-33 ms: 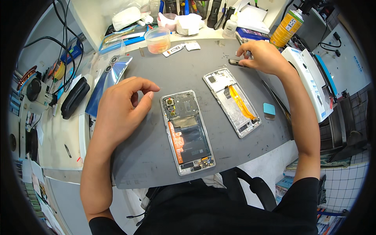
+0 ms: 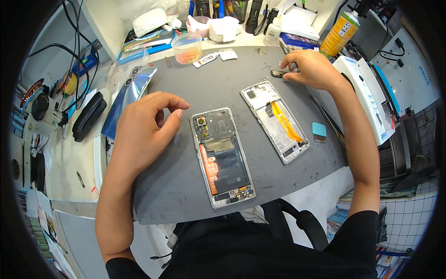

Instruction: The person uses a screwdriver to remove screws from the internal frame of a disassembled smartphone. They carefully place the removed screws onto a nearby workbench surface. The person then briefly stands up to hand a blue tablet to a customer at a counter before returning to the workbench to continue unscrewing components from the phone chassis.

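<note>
An opened phone (image 2: 223, 158) lies on the grey mat in front of me, its battery, orange strip and camera module exposed. Left of its top hovers my left hand (image 2: 151, 125), fingers bent and apart, holding nothing. To the right lies a bare phone frame (image 2: 275, 123) with a yellow flex cable (image 2: 285, 122) along it. Beyond that, my right hand (image 2: 313, 69) is at the mat's far right, fingers curled around something greyish that I cannot make out. A small dark part (image 2: 278, 74) sits by its thumb tip.
A blue phone back cover (image 2: 125, 100) leans at the left, near a black case (image 2: 89, 116). Along the back are a clear round tub (image 2: 186, 49), a white bottle (image 2: 273, 31) and a yellow spray can (image 2: 340, 33). A small blue block (image 2: 319, 129) lies right of the frame.
</note>
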Available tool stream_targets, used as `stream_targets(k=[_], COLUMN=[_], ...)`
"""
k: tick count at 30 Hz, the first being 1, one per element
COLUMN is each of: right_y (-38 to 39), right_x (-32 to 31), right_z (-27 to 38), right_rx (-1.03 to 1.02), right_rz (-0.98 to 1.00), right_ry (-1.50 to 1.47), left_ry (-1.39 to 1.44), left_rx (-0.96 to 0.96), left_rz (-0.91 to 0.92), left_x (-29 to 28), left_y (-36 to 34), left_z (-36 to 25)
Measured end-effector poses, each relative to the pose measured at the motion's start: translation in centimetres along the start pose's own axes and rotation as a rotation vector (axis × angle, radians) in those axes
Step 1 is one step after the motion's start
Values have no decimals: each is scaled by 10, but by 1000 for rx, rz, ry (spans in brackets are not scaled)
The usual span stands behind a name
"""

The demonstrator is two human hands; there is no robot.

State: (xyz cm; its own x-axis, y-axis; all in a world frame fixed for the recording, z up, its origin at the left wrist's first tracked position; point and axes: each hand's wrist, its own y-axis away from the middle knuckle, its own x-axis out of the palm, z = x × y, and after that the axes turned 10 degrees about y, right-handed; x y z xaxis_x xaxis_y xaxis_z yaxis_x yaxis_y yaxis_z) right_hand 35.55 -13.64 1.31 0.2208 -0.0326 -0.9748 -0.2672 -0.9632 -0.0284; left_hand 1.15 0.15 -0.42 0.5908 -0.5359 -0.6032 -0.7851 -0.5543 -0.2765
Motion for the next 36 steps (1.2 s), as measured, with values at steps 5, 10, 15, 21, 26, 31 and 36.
stream_targets(k=[5,10,15,21,26,31,36], right_y=[2,6,10,19,36,63,106], right_x=[5,7,7,-2,-3,-11,-19], right_z=[0,-5,-21,-19,-9,18,63], right_rx=[-30,-11,6,171,84,-57,-179], right_rz=[-1,-56,18,7,-126,-232,-336], right_ry=[23,-56,-308,-378,-533,-543,-531], left_ry=[-5,6,12,44,23,71,49], left_rx=[32,52,30,26,51,98,140], left_rz=[1,4,11,2,-12,22,26], left_x=[2,3,2,0,-3,-1,7], left_y=[1,2,5,6,15,37,71], left_z=[1,1,-4,-5,2,-8,-24])
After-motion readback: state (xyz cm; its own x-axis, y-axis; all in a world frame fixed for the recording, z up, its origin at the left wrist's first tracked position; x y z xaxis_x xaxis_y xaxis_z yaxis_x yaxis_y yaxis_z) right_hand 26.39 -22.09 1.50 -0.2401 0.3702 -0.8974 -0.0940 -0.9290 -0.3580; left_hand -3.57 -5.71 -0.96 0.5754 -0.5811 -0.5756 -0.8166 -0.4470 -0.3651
